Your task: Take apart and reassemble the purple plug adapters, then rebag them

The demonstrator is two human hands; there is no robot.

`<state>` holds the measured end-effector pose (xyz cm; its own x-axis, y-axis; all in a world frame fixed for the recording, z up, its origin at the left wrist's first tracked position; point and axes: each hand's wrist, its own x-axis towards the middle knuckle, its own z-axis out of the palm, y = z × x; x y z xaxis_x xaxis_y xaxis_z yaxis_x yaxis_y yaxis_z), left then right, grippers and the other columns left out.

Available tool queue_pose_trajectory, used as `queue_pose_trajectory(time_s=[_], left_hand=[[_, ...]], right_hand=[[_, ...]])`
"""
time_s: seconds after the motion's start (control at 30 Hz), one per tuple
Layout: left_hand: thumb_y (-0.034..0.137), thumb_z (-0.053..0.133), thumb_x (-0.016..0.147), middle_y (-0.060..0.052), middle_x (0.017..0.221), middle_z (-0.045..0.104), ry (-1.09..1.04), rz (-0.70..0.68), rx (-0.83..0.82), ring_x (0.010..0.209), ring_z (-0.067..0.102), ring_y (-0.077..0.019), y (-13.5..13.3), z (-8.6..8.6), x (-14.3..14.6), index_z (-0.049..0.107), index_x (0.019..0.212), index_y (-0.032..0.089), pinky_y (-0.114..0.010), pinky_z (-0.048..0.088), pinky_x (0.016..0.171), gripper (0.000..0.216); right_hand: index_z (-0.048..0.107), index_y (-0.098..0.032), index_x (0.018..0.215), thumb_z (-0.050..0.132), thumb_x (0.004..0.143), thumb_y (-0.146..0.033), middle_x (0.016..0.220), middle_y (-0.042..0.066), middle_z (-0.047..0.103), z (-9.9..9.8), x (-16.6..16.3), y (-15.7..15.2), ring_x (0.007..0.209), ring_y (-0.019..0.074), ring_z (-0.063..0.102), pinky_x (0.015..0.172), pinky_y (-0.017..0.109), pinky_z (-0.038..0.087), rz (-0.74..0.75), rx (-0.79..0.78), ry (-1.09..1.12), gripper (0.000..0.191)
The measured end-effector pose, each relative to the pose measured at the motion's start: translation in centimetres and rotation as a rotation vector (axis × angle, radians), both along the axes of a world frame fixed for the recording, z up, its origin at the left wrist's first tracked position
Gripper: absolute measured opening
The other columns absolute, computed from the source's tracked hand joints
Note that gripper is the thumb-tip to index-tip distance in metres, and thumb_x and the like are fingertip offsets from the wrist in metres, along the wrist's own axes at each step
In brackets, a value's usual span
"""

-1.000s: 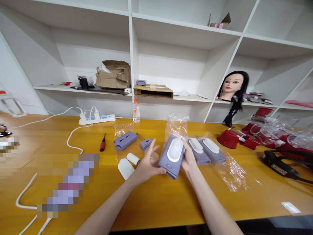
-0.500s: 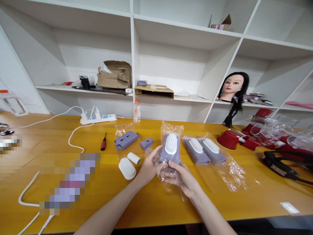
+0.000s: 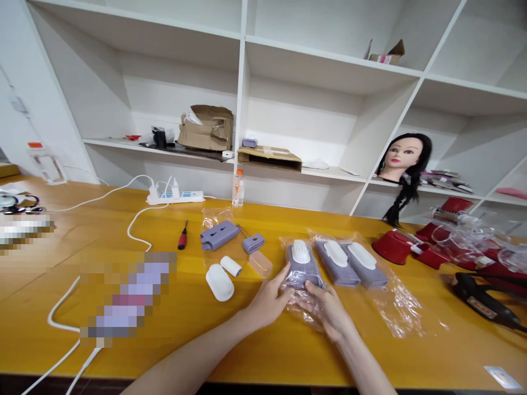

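A purple device with a white slotted oval part [image 3: 301,251] on top sits inside a clear plastic bag [image 3: 307,317]. Its near end is between my hands, low at the table. My left hand [image 3: 269,299] grips the left side, fingers closed on the bag. On the right, my right hand [image 3: 328,308] has its thumb on top and its fingers beneath the near end, partly hidden by plastic. Just to the right lie two similar bagged purple devices [image 3: 348,277] with white ovals. Left of my hands are a white oval cover [image 3: 219,283] and a white cylinder [image 3: 230,266].
Further back lie a purple shell [image 3: 221,236], a small purple piece [image 3: 252,243] and a red-handled screwdriver [image 3: 183,238]. A bottle [image 3: 238,191] and power strip [image 3: 187,197] stand near the shelves. Red parts [image 3: 391,248] and a black-handled tool [image 3: 477,300] occupy the right side.
Both hands have brought the bagged device down towards the table, beside the two others; it now lies flatter. The whole view has shifted slightly.
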<state>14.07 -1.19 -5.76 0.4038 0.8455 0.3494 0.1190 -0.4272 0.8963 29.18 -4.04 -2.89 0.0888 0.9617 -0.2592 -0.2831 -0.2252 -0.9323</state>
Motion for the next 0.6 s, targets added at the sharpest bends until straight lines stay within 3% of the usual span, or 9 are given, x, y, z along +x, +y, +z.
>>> queue_pose_trajectory(time_s=[0.07,0.13,0.23,0.33,0.47,0.6], left_hand=[[0.027,0.051,0.077,-0.006,0.111,0.063,0.064,-0.025,0.012,0.096,0.059,-0.0188,-0.4,0.3,-0.2,0.027,0.138,0.021,-0.035,0.044,0.087,0.065],[0.034,0.055,0.075,-0.006,0.102,0.066,0.14,-0.019,0.024,0.084,0.063,-0.0182,-0.8,0.7,-0.6,0.033,0.135,0.021,-0.033,0.048,0.081,0.065],[0.041,0.055,0.074,-0.006,0.096,0.068,0.221,0.042,0.061,0.071,0.064,-0.0169,-1.1,1.6,-1.4,0.052,0.122,0.021,-0.033,0.049,0.076,0.053],[0.037,0.053,0.076,-0.006,0.091,0.069,0.174,0.079,0.108,0.071,0.064,-0.0159,-0.7,2.5,-2.3,0.061,0.109,0.018,-0.03,0.049,0.074,0.039],[0.032,0.052,0.077,-0.007,0.087,0.07,0.02,0.168,0.109,0.077,0.065,-0.0159,0.8,3.4,-3.8,0.064,0.101,0.015,-0.027,0.049,0.074,0.032],[0.035,0.052,0.077,-0.007,0.087,0.07,-0.085,0.349,0.017,0.08,0.065,-0.0176,3.1,4.1,-6.1,0.064,0.099,0.016,-0.027,0.05,0.074,0.032]], right_hand=[[0.056,-0.015,0.085,0.067,0.066,-0.033,0.065,0.003,0.065,-0.4,1.0,0.6,0.054,0.0151,0.062,0.057,0.026,0.047,0.005,0.022,-0.145,0.028],[0.056,-0.015,0.083,0.062,0.069,-0.038,0.06,0.003,0.063,-0.9,2.1,1.2,0.053,0.0169,0.06,0.053,0.027,0.045,-0.02,0.094,-0.385,0.027],[0.056,-0.015,0.09,0.054,0.073,-0.039,0.072,0.008,0.066,-1.1,3.7,1.9,0.07,0.0248,0.063,0.062,0.033,0.045,-0.112,0.155,-0.985,0.03],[0.052,-0.013,0.104,0.044,0.079,-0.041,0.084,0.016,0.066,-0.2,4.4,1.8,0.084,0.0324,0.062,0.069,0.039,0.043,-0.108,0.03,-1.488,0.038],[0.051,-0.012,0.102,0.034,0.085,-0.038,0.09,0.019,0.063,2.5,3.4,0.7,0.079,0.0333,0.063,0.064,0.039,0.042,-0.033,-0.061,-1.78,0.035],[0.05,-0.014,0.106,0.034,0.087,-0.036,0.099,0.016,0.06,5.3,0.3,0.2,0.084,0.0307,0.061,0.064,0.035,0.042,-0.124,0.154,-1.932,0.033]])
